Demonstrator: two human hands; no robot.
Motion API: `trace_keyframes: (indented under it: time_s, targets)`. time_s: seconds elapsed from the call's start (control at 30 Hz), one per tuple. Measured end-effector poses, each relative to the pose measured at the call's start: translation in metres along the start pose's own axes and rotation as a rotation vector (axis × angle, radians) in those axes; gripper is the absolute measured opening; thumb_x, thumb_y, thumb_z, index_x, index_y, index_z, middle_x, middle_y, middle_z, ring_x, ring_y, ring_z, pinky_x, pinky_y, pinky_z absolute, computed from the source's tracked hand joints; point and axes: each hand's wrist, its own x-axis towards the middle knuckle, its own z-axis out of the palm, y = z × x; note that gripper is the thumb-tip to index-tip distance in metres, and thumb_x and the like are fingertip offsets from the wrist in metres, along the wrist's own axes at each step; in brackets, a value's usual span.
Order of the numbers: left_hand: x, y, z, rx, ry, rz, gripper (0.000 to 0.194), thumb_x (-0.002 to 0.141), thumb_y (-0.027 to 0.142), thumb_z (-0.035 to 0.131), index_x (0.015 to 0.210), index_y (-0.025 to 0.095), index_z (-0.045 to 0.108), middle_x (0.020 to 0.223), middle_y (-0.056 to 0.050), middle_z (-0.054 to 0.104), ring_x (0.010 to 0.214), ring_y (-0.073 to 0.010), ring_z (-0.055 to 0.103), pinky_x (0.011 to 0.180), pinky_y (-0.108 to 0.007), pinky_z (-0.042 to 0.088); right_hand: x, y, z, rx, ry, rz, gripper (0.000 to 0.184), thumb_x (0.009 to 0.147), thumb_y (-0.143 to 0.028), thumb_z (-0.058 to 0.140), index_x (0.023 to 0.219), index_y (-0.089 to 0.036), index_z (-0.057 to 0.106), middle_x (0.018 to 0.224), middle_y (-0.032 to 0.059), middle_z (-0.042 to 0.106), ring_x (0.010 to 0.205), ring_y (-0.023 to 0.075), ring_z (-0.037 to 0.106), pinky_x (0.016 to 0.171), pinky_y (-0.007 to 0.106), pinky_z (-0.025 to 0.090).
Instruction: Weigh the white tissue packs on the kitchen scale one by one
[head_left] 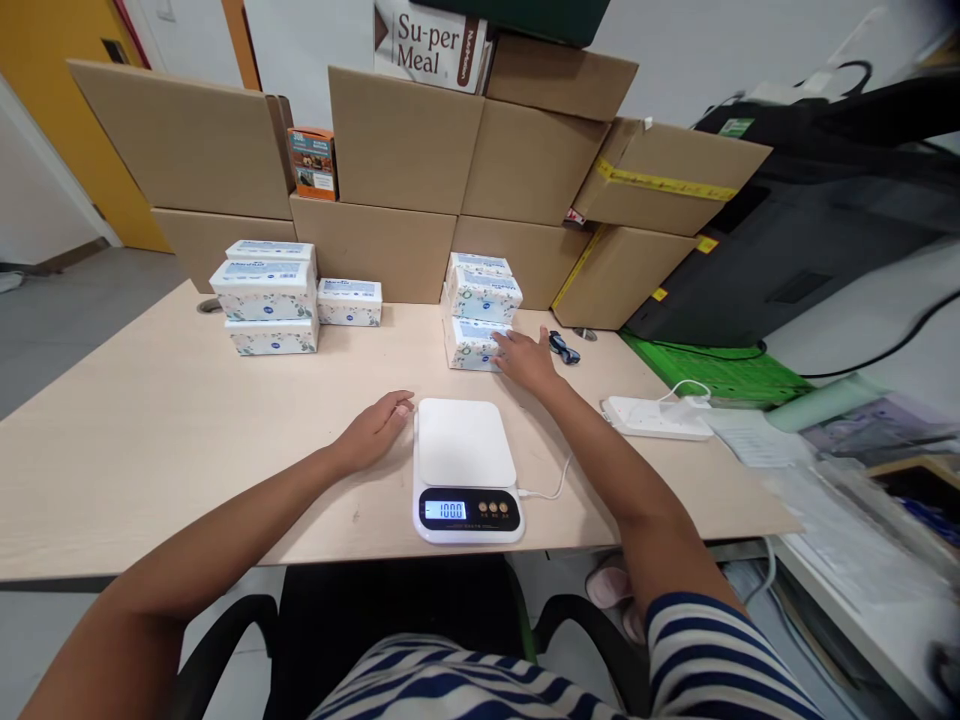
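A white digital scale (463, 445) sits at the table's front edge, its platform bare and its lit display reading about 100.0. My left hand (376, 430) rests on the table beside the scale's upper left corner, fingers loosely stretched out and holding nothing. Farther back, my right hand (527, 362) reaches to the right end of a tissue pack (472, 345) at the bottom of the middle stack. Its fingers are apart, with the fingertips at the pack. More tissue packs (486, 293) lie on top. At the left stands another stack of tissue packs (264, 290), with a single pack (350, 302) beside it.
Cardboard boxes (375, 245) line the back of the table, with a small orange box (313, 163) among them. Dark folded glasses or a strap (564, 348) lie right of my hand. A white power strip (656, 418) and a cable from the scale are on the right.
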Motion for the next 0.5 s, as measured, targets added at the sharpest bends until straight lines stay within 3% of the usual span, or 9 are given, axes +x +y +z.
trace_keyframes:
  time_s: [0.23, 0.33, 0.4, 0.5]
  targets:
    - [0.001, 0.000, 0.001, -0.028, 0.012, -0.015, 0.076, 0.113, 0.075, 0.032, 0.160, 0.020, 0.057, 0.149, -0.016, 0.075, 0.136, -0.0336, 0.073, 0.126, -0.057, 0.054, -0.004, -0.004, -0.004, -0.020, -0.023, 0.016, 0.064, 0.111, -0.030, 0.052, 0.173, -0.016, 0.051, 0.178, 0.0280, 0.053, 0.164, 0.0418, 0.055, 0.141, 0.081, 0.016]
    - [0.001, -0.001, 0.004, -0.028, 0.014, -0.014, 0.081, 0.112, 0.078, 0.032, 0.161, 0.019, 0.057, 0.153, -0.019, 0.073, 0.142, -0.0368, 0.070, 0.130, -0.061, 0.051, -0.011, -0.015, -0.003, -0.045, -0.009, -0.001, 0.073, 0.103, -0.024, 0.058, 0.175, -0.013, 0.046, 0.184, 0.0284, 0.042, 0.174, 0.0442, 0.040, 0.139, 0.086, 0.013]
    - [0.001, 0.000, 0.006, -0.028, 0.018, -0.007, 0.082, 0.112, 0.079, 0.031, 0.160, 0.018, 0.058, 0.153, -0.020, 0.073, 0.145, -0.0387, 0.069, 0.131, -0.063, 0.049, -0.015, -0.031, -0.001, -0.038, 0.040, -0.076, 0.079, 0.100, -0.022, 0.060, 0.177, -0.013, 0.041, 0.189, 0.0260, 0.033, 0.179, 0.0430, 0.030, 0.140, 0.085, 0.011]
    - [0.001, 0.000, 0.009, -0.042, 0.029, 0.019, 0.082, 0.112, 0.078, 0.028, 0.157, 0.018, 0.060, 0.147, -0.020, 0.076, 0.141, -0.0387, 0.071, 0.129, -0.063, 0.051, -0.006, -0.069, 0.001, 0.039, 0.127, -0.281, 0.079, 0.103, -0.026, 0.061, 0.179, -0.017, 0.040, 0.190, 0.0210, 0.032, 0.180, 0.0386, 0.030, 0.144, 0.078, 0.015]
